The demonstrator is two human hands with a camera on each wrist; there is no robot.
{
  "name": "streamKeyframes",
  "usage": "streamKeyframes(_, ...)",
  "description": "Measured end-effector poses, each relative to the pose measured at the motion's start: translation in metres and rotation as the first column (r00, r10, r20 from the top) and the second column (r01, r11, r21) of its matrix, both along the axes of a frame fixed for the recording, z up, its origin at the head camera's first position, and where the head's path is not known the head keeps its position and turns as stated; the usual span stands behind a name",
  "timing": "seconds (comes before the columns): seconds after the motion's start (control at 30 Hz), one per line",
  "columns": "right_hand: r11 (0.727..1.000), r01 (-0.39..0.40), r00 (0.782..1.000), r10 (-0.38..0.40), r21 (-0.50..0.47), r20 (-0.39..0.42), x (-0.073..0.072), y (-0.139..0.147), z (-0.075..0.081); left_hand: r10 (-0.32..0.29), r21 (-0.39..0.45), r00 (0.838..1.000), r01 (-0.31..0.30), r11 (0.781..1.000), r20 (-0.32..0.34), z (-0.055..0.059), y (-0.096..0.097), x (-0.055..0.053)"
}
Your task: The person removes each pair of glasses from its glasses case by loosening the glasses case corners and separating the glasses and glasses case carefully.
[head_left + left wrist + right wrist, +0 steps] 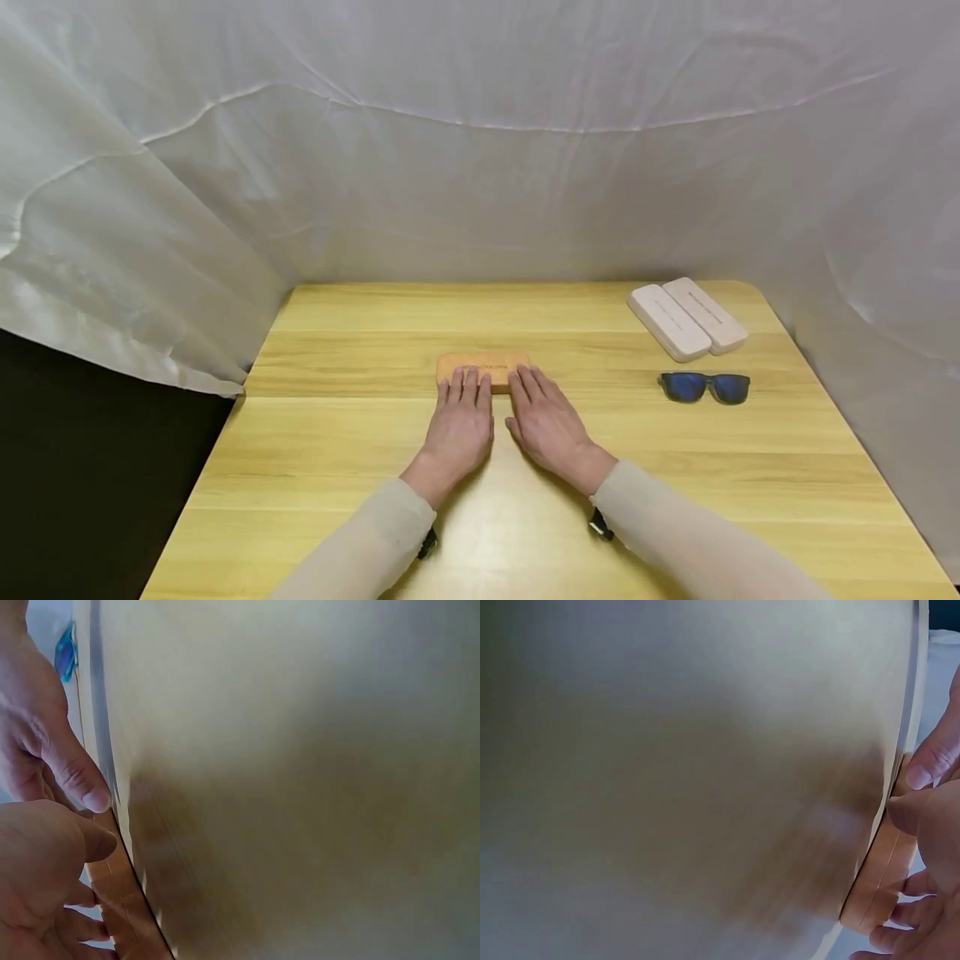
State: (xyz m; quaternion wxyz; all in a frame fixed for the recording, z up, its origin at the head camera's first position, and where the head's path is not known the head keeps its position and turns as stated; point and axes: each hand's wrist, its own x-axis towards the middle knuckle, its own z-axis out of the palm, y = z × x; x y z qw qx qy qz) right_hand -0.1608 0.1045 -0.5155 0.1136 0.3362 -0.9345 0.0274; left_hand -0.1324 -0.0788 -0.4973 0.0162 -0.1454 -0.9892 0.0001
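An orange glasses case [483,360], with dark lettering on its lid, lies closed on the wooden table in the head view. My left hand [459,427] rests its straight fingers on the near left part of the lid. On the right part, the fingertips of my right hand [551,429] touch the near edge, fingers likewise straight. Both thumbs point inward toward each other. From the left wrist view, the case's orange side [124,900] shows below the fingers, flat against the tabletop. The right wrist view also shows that side [874,892], partly behind the right hand [941,847].
Two pale glasses cases, one left [670,322] and one right [707,315], lie side by side at the table's back right. Sunglasses [686,386] with blue lenses lie folded in front of them. A whitish curtain [480,192] hangs behind the table [337,433].
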Motion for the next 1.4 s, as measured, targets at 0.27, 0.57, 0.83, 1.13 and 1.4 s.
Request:
streamKeyframes(0.27,0.999,-0.006,0.999,0.004,0.038,0.047,-0.021,-0.017,0.005,0.016,0.002,0.998,-0.016,1.000,0.056,0.002,-0.017,-0.023)
streamKeyframes(0.57,1.000,0.010,0.993,-0.011,0.009,0.118,-0.044,-0.037,0.009,0.035,0.009,0.992,-0.036,0.999,0.120,0.006,-0.026,-0.048)
streamKeyframes(0.83,0.998,0.051,0.977,-0.055,0.024,0.206,-0.062,-0.042,0.010,0.050,-0.030,0.985,-0.046,0.999,0.167,0.008,-0.030,-0.071)
streamKeyframes(1.13,0.994,0.114,0.966,-0.111,0.002,0.234,-0.063,-0.038,0.007,0.094,-0.030,0.971,-0.090,0.996,0.220,0.010,-0.032,-0.090)
streamKeyframes(1.4,0.992,0.123,0.954,-0.117,-0.003,0.276,-0.060,-0.033,0.009,0.131,-0.031,0.952,-0.127,0.991,0.277,0.016,-0.052,-0.106)
